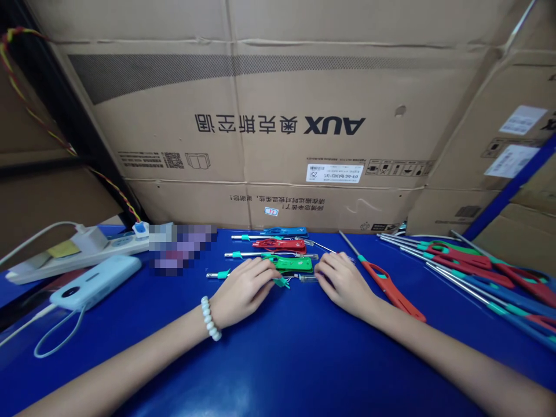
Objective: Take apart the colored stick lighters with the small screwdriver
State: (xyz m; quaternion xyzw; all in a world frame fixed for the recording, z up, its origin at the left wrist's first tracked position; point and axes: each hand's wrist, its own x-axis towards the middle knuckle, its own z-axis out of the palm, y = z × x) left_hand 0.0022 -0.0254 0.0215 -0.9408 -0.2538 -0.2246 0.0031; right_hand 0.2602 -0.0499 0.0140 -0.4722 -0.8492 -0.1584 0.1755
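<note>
The person's two hands are apart, low over the blue tabletop [269, 359], both at the nearest of three half-shells laid in a row. The left hand [245, 286], below a pale bead bracelet [208, 318], has its fingers bent over the left part of the green half-shell [297, 265]; a small teal piece [282, 282] sits right at its fingertips, though I can't tell whether they pinch it. The right hand [345, 284] curls beside a clear part [307, 278] at the shell's other end, and its grip is hidden from me too. Just beyond lie the red half-shell [291, 245] and then the blue half-shell [291, 231]. Past the right wrist rests an orange-red lighter [393, 292], with a heap of long lighters [460, 263] farther right. Over on the left I see a light-blue power bank [98, 281] near a white power strip [65, 260], and printed cardboard [278, 87] stands behind everything.
</note>
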